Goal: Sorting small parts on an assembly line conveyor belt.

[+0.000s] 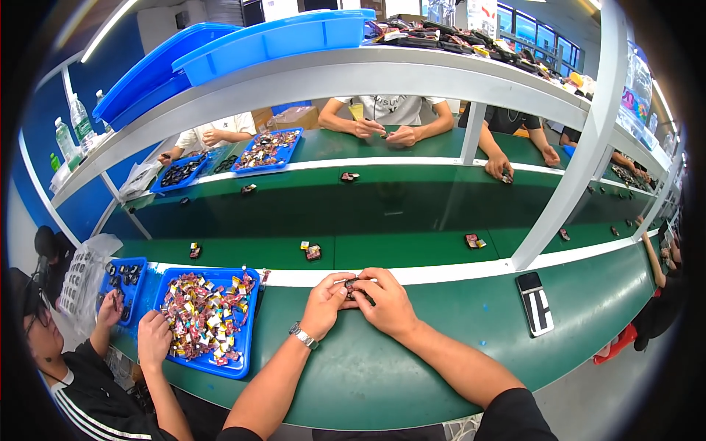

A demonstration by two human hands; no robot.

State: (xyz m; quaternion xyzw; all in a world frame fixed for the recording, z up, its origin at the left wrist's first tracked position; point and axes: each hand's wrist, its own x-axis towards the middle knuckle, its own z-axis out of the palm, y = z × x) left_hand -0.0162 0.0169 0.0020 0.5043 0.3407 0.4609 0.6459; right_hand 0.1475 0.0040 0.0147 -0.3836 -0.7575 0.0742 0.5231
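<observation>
Over the near edge of the green belt line, my left hand (pixel 322 309) and my right hand (pixel 388 305) meet with bent fingers. Between their fingertips is a small black plastic housing (pixel 351 288) with a bit of red showing; the fingers hide most of it. A metal-strapped watch (pixel 303 336) circles my left wrist. To the left of my hands lies a blue tray (pixel 252 312) heaped with small red, yellow and white electronic parts (pixel 206 312). Small black-and-red assemblies (pixel 313 252) sit on the belt just beyond my hands.
A co-worker's hand (pixel 154 338) is at the tray's left side, near another blue tray (pixel 140 262) of black housings. A phone (pixel 535 305) lies to the right. A white shelf post (pixel 581 147) rises at right. Several people work across the belt (pixel 412 213).
</observation>
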